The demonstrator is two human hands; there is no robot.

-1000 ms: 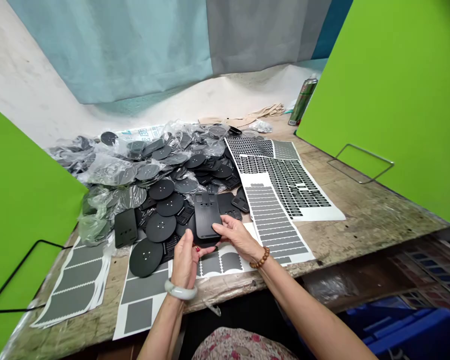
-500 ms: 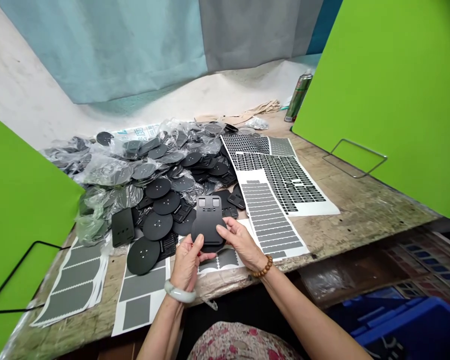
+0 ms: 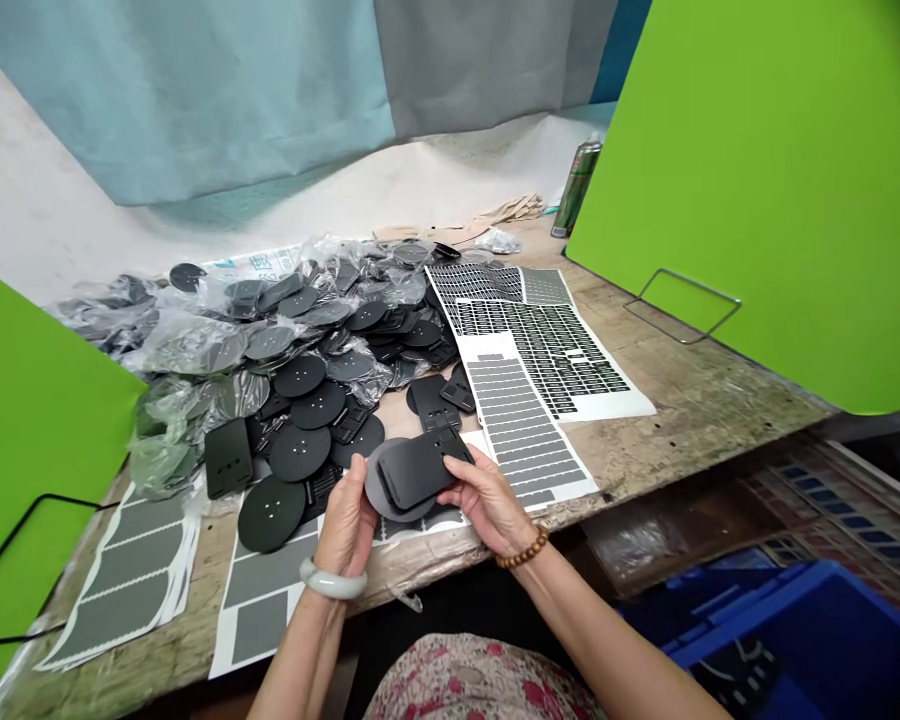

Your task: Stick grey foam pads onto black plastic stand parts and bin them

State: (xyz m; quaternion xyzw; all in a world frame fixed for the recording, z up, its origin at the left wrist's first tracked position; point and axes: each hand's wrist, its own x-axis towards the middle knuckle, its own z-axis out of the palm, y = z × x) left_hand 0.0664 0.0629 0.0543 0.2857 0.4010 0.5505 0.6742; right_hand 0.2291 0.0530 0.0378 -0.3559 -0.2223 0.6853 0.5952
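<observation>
A black stand with a round base and a flat rectangular plate [image 3: 420, 468] is held between my hands above the table's front edge. My right hand [image 3: 486, 492] grips the plate's right end, thumb on top and fingers beneath. At the round base's left rim, my left hand [image 3: 351, 522] is closed around the edge, its fingers partly hidden. Beyond them lie black discs [image 3: 300, 455] and a separate black plate [image 3: 227, 458]. Another black stand [image 3: 433, 402] rests just behind the held one.
Plastic-wrapped parts [image 3: 202, 335] are heaped at the back left. Sticker sheets [image 3: 525, 430] lie at the right, others [image 3: 131, 575] at the left. Green panels [image 3: 750, 200] flank the wooden table [image 3: 690, 400]. A spray can [image 3: 576, 188] stands at the back; a blue crate [image 3: 817, 630] is below right.
The held stand has turned from upright to lying sideways, its plate end now pointing right. My right hand has shifted to that end. The whole view has moved slightly.
</observation>
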